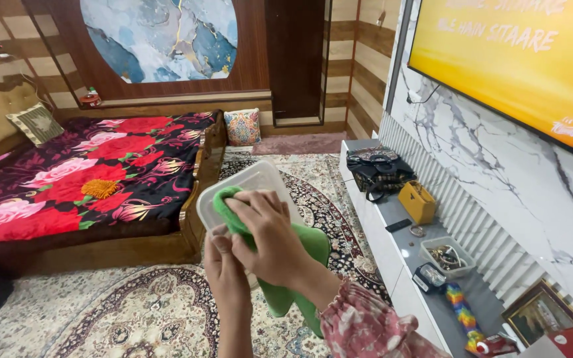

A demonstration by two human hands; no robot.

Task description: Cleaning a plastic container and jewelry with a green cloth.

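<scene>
Hands fill the near middle: the left hand [225,265] clasps the lower edge of a clear, square plastic container [250,192] with rounded corners, its grip closed on the rim. The right hand [270,232], in a pink floral sleeve [366,328], presses a soft green cloth [300,265] against the container's flat face, fingers curled tight on the fabric; the cloth's loose end hangs below. Under them lies a patterned woven carpet [134,311]. To the right, a long white worktop [399,265] carries a small clear tray [447,257], a yellow box-shaped bag [418,202] and a black bag [376,171]. Farther left stands a wooden bed [134,245] under a floral blanket [81,172].
</scene>
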